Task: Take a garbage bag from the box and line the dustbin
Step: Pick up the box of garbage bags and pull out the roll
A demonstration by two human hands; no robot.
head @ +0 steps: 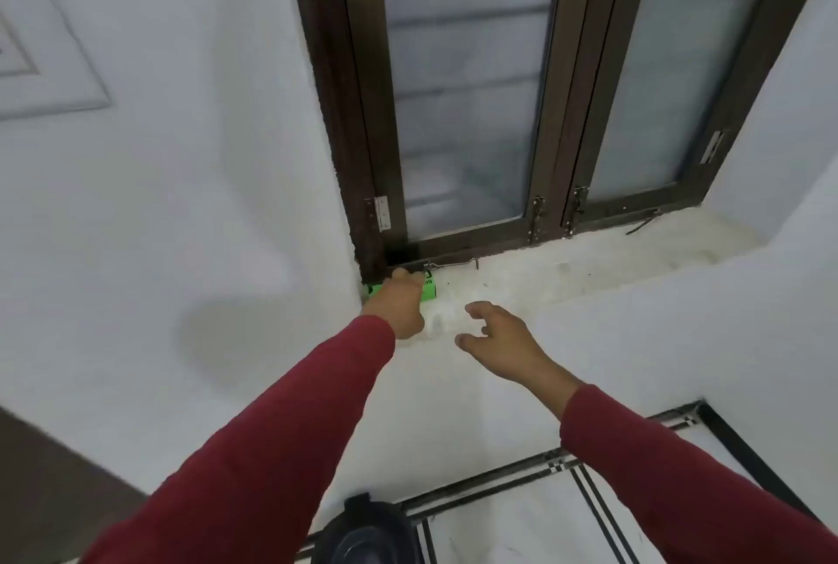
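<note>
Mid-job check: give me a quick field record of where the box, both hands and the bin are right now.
box: green box on the window sill, in its left corner by the frame
left hand: left hand on top of the box, grip unclear
right hand: right hand open, apart from the box, empty
white item: something white between the hands, too blurred to name
dustbin: dark bin on the floor below, no liner visible

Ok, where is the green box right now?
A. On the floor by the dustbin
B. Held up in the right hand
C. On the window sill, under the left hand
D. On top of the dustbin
C: the box sits in the sill corner under the left hand; the right hand is open and empty.
</note>
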